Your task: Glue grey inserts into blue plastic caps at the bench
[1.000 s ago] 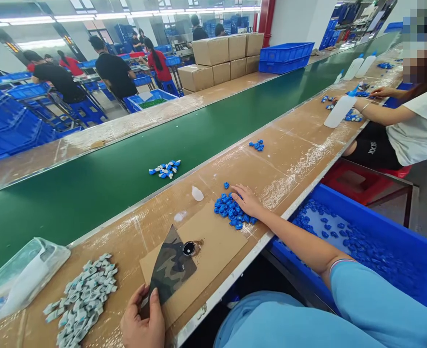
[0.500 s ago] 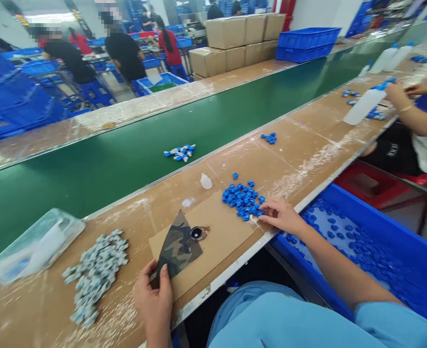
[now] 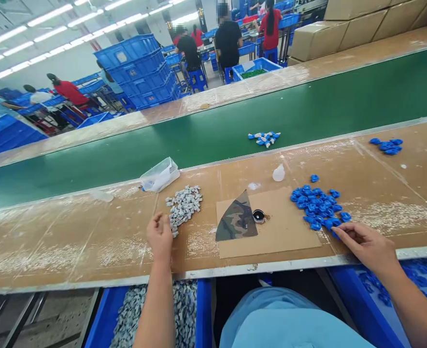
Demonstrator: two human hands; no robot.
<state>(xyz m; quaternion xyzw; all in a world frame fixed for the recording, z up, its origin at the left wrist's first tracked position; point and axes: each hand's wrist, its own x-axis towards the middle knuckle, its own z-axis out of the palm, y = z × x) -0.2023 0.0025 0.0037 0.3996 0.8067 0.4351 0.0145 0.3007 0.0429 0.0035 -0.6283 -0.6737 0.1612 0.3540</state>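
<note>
"Which step, across your long brown bench (image 3: 90,237) and flat tan cardboard sheet (image 3: 286,237)?"
"Picking, apparently: your right hand (image 3: 371,244) touches knobbly blue plastic-looking pieces (image 3: 312,209), sheet's three o'clock; your left hand (image 3: 161,237) curls beside small grey pieces (image 3: 187,204), nine o'clock."
"Grips?"
"Can't tell if either's closed. Next calls for single-piece pinches."

Across from me I see stacked blue crates (image 3: 137,72) on my left and cartons (image 3: 318,41) on my right. Between them sits a tub (image 3: 237,74) of green bits (image 3: 254,73), a person in black (image 3: 228,43) beyond it; strip lights (image 3: 50,15) glow overhead.
</note>
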